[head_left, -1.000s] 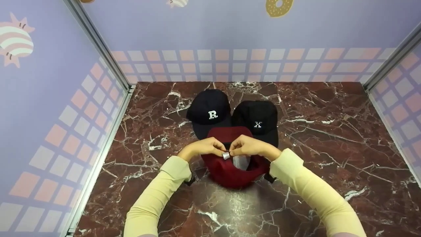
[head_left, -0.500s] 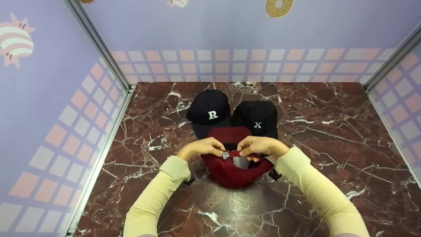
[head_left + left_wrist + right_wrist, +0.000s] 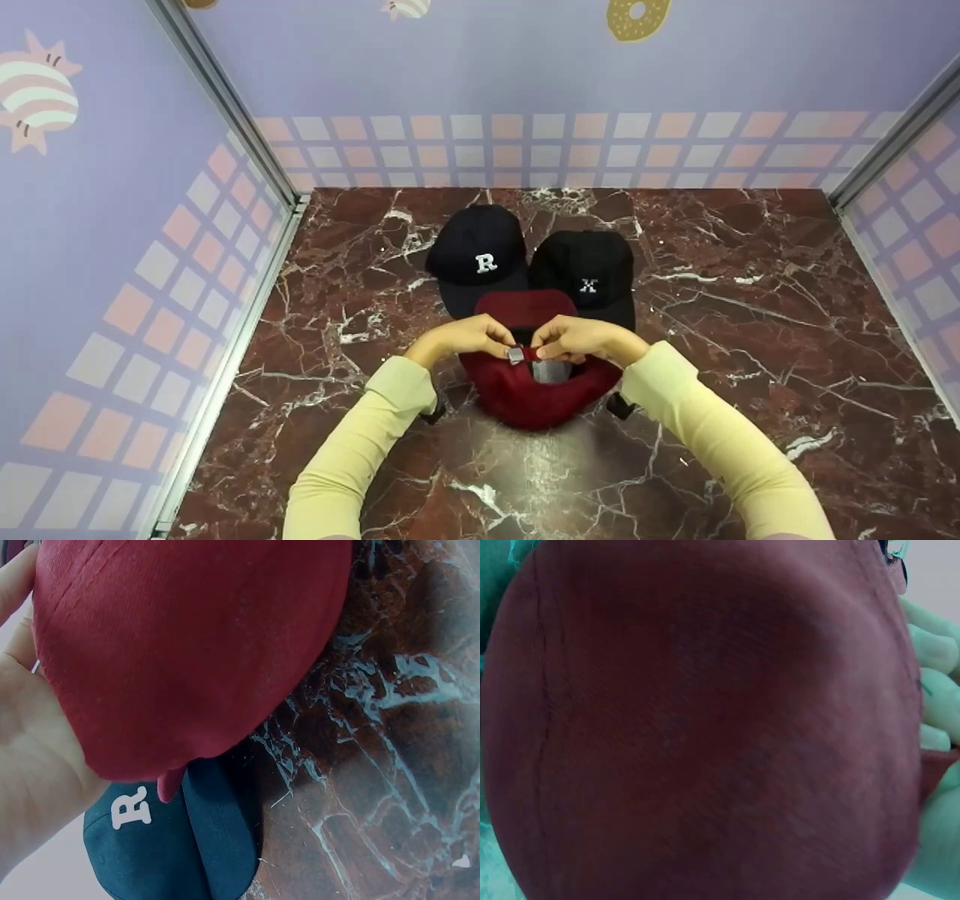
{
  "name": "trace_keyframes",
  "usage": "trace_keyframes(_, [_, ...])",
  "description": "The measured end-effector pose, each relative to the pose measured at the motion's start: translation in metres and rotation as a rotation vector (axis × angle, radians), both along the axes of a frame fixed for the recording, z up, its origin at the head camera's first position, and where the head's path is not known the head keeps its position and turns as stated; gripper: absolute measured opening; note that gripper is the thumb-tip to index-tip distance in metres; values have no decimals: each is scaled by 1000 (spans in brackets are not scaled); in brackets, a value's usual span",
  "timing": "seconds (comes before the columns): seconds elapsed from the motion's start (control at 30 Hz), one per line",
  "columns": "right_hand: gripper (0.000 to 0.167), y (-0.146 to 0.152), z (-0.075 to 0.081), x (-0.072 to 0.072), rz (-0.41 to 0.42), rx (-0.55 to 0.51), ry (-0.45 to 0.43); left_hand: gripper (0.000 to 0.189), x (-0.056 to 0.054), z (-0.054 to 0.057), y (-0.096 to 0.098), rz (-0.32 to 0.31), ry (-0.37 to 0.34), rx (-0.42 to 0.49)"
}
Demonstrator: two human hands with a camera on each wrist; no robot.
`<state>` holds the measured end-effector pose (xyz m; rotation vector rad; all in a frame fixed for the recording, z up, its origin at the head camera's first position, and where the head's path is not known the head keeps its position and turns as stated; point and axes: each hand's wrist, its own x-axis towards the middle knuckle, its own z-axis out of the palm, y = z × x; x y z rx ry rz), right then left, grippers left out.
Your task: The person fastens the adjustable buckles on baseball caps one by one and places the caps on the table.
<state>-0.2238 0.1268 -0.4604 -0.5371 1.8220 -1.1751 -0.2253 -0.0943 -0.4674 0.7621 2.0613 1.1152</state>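
Observation:
A dark red baseball cap (image 3: 529,401) lies with its back opening towards me and its brim pointing away. At the closure my left hand (image 3: 469,335) pinches the strap end beside a small silver buckle (image 3: 515,355). The red strap (image 3: 530,354) runs from the buckle into my right hand (image 3: 577,339), which pinches it between thumb and fingers. Only a short length of strap shows between the two hands. In the right wrist view the cap's crown (image 3: 705,727) covers most of the picture, with curled right-hand fingers (image 3: 937,701) at its edge.
Behind the red cap sit a navy cap (image 3: 480,236) with a white R and a black cap (image 3: 581,259) with a small white emblem. The marbled table (image 3: 750,337) is bounded by patterned walls (image 3: 480,75) at the back and sides.
My right hand first slid right from the buckle, showing more strap, then came partway back left. The left hand stayed at the buckle, and the other caps kept their places.

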Motion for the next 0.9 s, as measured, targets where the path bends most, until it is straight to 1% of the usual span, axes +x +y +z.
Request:
trace_keyframes(0.07, [9,0,-1,0,-21,-18,-26,21,0,0,0,1,-2,2])
trace_keyframes(0.1, [10,1,-1,0,-34,-31,-39,22,-1,-4,0,4,-6,9])
trace_keyframes(0.27, [9,2,-3,-1,-82,-101,-111,22,0,-4,0,6,-22,29])
trace_keyframes(0.37, [6,2,-3,0,-100,-124,-131,22,0,-4,1,3,-22,28])
trace_keyframes(0.5, [5,0,-2,1,-129,-144,-120,22,0,-5,2,2,-13,26])
trace_keyframes(0.67, [8,-4,-1,3,-153,-145,-88,21,0,-5,3,-10,-5,41])
trace_keyframes(0.9, [8,-9,-3,7,-167,-141,-48,20,1,-7,5,21,11,50])
